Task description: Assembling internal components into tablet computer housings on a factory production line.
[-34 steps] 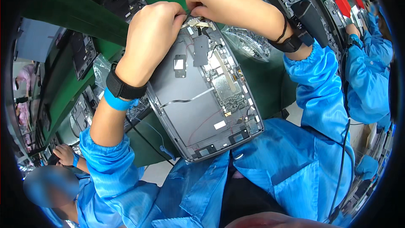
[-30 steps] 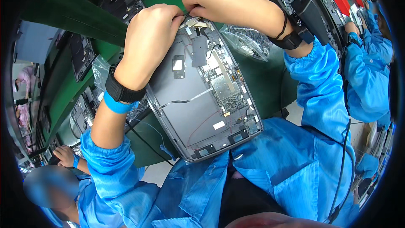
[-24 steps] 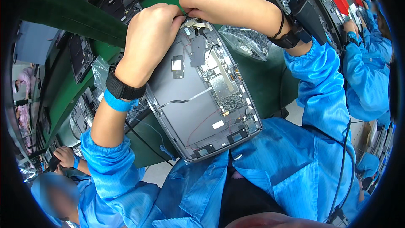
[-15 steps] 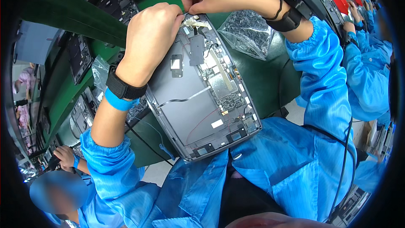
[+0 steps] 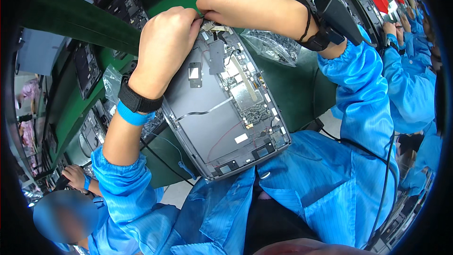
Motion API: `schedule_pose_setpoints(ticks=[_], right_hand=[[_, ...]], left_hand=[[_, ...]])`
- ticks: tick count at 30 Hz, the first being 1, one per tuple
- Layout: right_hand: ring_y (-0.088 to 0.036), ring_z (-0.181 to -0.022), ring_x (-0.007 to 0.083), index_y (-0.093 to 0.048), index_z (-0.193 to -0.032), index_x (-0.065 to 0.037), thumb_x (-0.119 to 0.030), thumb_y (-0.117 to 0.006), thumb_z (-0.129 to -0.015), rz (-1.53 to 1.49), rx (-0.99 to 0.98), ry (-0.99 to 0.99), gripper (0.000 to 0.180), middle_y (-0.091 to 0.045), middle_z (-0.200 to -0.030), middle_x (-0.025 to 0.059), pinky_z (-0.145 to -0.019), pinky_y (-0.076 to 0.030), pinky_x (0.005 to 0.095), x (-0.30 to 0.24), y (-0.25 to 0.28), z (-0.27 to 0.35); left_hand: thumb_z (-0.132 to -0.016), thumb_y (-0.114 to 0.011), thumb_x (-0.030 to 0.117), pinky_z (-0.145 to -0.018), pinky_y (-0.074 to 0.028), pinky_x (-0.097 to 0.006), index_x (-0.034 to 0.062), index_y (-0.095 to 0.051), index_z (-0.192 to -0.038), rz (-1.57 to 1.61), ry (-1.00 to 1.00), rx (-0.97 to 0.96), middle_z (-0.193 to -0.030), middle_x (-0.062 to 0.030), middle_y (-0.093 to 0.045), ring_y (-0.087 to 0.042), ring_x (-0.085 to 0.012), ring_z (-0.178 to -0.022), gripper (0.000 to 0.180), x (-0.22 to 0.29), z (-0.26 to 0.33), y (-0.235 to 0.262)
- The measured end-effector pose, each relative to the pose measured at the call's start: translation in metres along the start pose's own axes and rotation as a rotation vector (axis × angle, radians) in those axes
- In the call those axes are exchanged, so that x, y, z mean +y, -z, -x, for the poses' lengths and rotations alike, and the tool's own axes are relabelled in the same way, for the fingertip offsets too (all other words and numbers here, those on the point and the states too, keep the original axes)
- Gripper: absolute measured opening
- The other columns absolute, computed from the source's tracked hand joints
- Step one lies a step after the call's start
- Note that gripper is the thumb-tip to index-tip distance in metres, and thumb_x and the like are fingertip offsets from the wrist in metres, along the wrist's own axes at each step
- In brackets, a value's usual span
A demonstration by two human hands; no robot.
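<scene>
Watching from my remote seat, head camera. Left hand (image 5: 167, 38) and right hand (image 5: 231, 1) are close together, fingers of each curled inward, tips nearly meeting at the far end of an opened tablet housing (image 5: 203, 95). I make out a short dark strand (image 5: 202, 17) between the fingertips; the hands hide the rest, so I cannot tell whether either pinch is closed on it.

The housing lies nearer the wearer than both hands, slanted, inner side up. Its near edge overlaps the blue jacket (image 5: 302, 170) in my view. Just nearer than the left hand: a dark rectangular part (image 5: 195, 82) with a pale square on it, lying on the bare grey panel. Below that, a ribbon cable (image 5: 202, 112) crosses from the left rim toward the circuit board (image 5: 247, 97). The board runs along the housing's right side, nearer than the right hand; a grey plate (image 5: 216, 56) lies by its upper left.

Left wrist: black strap (image 5: 137, 98), blue band (image 5: 134, 114) beside it. Right wrist: black strap too, with a black box-shaped unit (image 5: 337, 16).

Nearer than the right forearm, I note a clear plastic bag (image 5: 273, 49) of small dark pieces on the green bench (image 5: 306, 87). Well left of the left forearm: a co-worker's hand (image 5: 74, 177).
</scene>
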State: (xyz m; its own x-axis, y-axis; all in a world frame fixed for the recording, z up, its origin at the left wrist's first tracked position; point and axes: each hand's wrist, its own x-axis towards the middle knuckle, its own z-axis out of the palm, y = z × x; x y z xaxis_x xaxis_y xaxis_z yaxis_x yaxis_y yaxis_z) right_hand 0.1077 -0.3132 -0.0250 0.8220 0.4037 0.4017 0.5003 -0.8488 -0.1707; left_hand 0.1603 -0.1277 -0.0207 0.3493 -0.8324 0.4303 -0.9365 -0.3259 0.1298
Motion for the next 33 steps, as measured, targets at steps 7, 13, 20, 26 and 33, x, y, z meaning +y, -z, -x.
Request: schedule_pose_setpoints(ticks=[7, 13, 20, 26, 33], right_hand=[[-0.065, -0.069, 0.0320, -0.065, -0.075, -0.003, -0.013, -0.067, -0.075, 0.097, 0.180, 0.124, 0.010, -0.065, -0.074, 0.0127, -0.063, -0.054, 0.0413, -0.001, 0.011, 0.011], [-0.059, -0.057, 0.0160, -0.063, -0.078, 0.003, -0.015, -0.063, -0.068, 0.361, 0.120, 0.154, 0.020, -0.065, -0.084, 0.0172, -0.048, -0.047, 0.0286, -0.099, 0.036, 0.055], [-0.056, -0.055, 0.0113, -0.068, -0.098, 0.007, -0.013, -0.060, -0.068, 0.616, -0.150, 0.128, 0.037, -0.068, -0.101, 0.0214, -0.047, -0.045, 0.0236, -0.113, 0.021, 0.064], [-0.056, -0.052, 0.0103, -0.069, -0.089, -0.002, -0.014, -0.064, -0.067, 0.553, 0.277, 0.146, 0.026, -0.069, -0.095, 0.0071, -0.047, -0.043, 0.0250, -0.075, 0.021, 0.060], [-0.057, -0.054, 0.0101, -0.069, -0.101, -0.003, -0.012, -0.064, -0.070, 0.447, 0.152, 0.097, 0.033, -0.069, -0.109, 0.0068, -0.051, -0.046, 0.0254, -0.057, 0.010, 0.061]], left_hand=[[-0.080, -0.066, 0.013, -0.065, -0.053, -0.042, 0.0015, -0.066, -0.078, 0.050, 0.035, 0.012, -0.075, -0.0137, -0.064, -0.064, -0.0326, -0.072, 0.011, -0.002, 0.000, 0.000], [-0.080, -0.066, 0.012, -0.065, -0.053, -0.041, 0.0019, -0.068, -0.078, 0.083, 0.027, 0.038, -0.075, -0.0132, -0.066, -0.065, -0.0321, -0.072, 0.011, -0.001, -0.001, 0.003], [-0.080, -0.068, 0.010, -0.067, -0.052, -0.038, 0.0005, -0.070, -0.086, 0.112, 0.111, -0.026, -0.080, -0.0153, -0.068, -0.065, -0.0327, -0.074, 0.011, 0.003, -0.002, 0.006], [-0.080, -0.067, 0.009, -0.067, -0.052, -0.038, 0.0002, -0.070, -0.086, 0.139, 0.089, -0.001, -0.080, -0.0156, -0.068, -0.066, -0.0326, -0.075, 0.011, -0.002, -0.001, 0.005], [-0.079, -0.067, 0.008, -0.068, -0.052, -0.037, 0.0002, -0.070, -0.087, 0.188, 0.099, -0.035, -0.081, -0.0149, -0.068, -0.065, -0.0319, -0.075, 0.011, -0.003, -0.002, 0.010]])
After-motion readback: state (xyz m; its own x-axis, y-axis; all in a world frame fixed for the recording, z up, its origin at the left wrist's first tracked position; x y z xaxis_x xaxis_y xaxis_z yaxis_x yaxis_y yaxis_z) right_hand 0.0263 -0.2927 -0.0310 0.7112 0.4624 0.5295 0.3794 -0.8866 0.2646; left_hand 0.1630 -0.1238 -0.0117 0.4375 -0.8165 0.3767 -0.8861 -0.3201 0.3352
